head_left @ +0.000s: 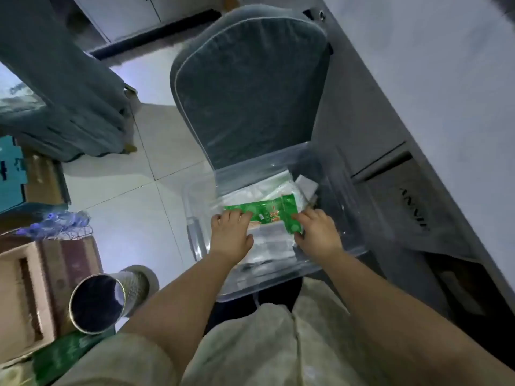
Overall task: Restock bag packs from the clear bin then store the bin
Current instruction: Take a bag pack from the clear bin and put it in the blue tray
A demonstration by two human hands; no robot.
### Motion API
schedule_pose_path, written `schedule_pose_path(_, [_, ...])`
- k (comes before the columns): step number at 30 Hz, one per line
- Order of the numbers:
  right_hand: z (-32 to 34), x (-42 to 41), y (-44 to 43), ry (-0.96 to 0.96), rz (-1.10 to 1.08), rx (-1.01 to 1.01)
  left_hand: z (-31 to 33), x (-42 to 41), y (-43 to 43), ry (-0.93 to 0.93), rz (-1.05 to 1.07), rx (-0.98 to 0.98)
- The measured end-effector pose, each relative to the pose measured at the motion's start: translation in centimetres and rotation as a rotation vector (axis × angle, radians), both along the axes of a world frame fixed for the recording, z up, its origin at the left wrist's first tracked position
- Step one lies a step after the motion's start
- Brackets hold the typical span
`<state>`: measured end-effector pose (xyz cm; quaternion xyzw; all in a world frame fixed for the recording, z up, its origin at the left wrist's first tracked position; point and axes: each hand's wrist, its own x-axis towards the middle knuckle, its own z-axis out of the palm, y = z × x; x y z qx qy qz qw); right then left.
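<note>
Pale tiled floor with a grey chair and cardboard boxes; clear bin on the chair

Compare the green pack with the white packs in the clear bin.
The green pack is printed green and orange; the white packs look plain. The green pack lies on top, held at its ends by the left hand and right hand; the white packs lie beneath. Both sit inside the clear bin.

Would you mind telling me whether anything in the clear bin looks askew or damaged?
Only slightly: the green pack lies crooked atop the clear packs, its right end bent downward where the right hand pinches it; the left hand holds the other end. The bin looks intact.
</note>
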<state>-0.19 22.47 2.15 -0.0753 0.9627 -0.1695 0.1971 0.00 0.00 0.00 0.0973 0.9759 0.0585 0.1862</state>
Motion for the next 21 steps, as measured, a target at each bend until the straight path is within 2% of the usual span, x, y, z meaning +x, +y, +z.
schedule_pose_path(7, [-6.9, -2.5, -2.1, -0.080, -0.136, 0.057, -8.1, -5.8, -0.1, -0.187, -0.007, 0.010])
schedule_pose_path(13, [-12.4, -4.0, -1.8, -0.047, -0.206, 0.039, -14.8, -9.1, 1.5, -0.249, -0.037, 0.052])
schedule_pose_path(18, [-14.7, -4.0, -1.2, -0.044, -0.201, 0.044, -17.3, -9.8, 2.8, -0.254, 0.104, 0.229])
schedule_pose_path(21, [-15.1, -4.0, -0.7, -0.056, -0.199, 0.056, -17.8, -10.2, 3.1, -0.313, 0.129, 0.254])
